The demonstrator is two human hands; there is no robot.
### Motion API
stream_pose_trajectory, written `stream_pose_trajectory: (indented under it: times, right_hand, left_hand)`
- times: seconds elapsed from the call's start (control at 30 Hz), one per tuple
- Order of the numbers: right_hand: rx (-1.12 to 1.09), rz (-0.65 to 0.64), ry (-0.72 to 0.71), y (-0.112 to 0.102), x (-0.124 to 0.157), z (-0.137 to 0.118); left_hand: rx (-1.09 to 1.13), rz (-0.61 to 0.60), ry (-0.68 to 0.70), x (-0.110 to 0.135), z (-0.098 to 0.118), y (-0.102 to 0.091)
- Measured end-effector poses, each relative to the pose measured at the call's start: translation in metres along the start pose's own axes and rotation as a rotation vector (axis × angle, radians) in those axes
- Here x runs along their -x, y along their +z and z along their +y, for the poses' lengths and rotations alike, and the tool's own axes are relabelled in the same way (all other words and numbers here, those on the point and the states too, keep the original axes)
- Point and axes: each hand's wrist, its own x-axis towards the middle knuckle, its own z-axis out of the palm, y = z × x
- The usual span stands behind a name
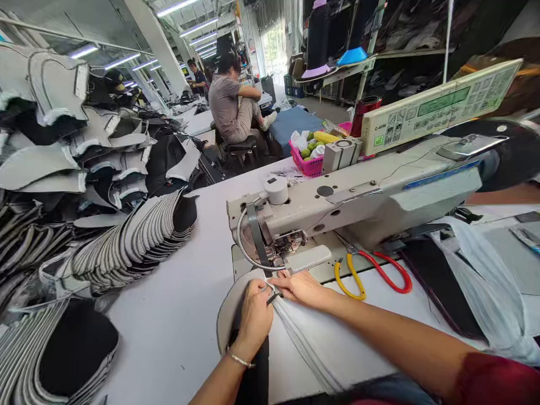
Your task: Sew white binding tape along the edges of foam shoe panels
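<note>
Grey fabric backed with black, a curved fabric piece (228, 308) lies on the white table (164, 332) at the near side of a sewing machine (350, 194), its long axis running near to far, as seen on my remote feed. The far end reaches the stitching head (291, 243); whether it sits beneath the foot I cannot tell, since fingers and metal crowd the spot.

My left hand (254, 316), a bracelet (241, 359) at its wrist, is the nearer to the piece: it lies on top, fingers curled and closed on the right edge. My right hand (304, 289) comes in from the right, almost meeting the left, its index finger stretched left toward that same edge; from here I cannot tell whether it pinches or merely presses. The relation that counts, in my judgement, is that edge lined up with the head directly beyond both hands.

Thin white strips (306, 344) trail from between the hands toward the near right. Right of them lie red-handled scissors (390, 274) and a yellow handle (351, 278). To the left, similar pieces stand in a curved stack (130, 242). Farther off, beyond a pink basket (310, 165) of green fruit, a co-worker (230, 104) sits on a stool.
</note>
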Motion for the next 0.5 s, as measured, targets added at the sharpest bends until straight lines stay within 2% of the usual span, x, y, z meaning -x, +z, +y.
stream_pose_trajectory:
  times: [0.2,0.37,0.5]
  right_hand:
    - [0.026,0.0,0.052,0.001,0.0,-0.003]
    - [0.003,0.092,0.052,-0.004,0.0,0.005]
    - [0.013,0.122,0.047,0.001,0.0,0.01]
  left_hand:
    - [0.008,0.005,-0.024,-0.013,0.005,0.002]
    - [-0.006,0.028,0.04,-0.029,0.018,0.005]
    - [-0.02,0.009,-0.009,-0.032,0.022,0.004]
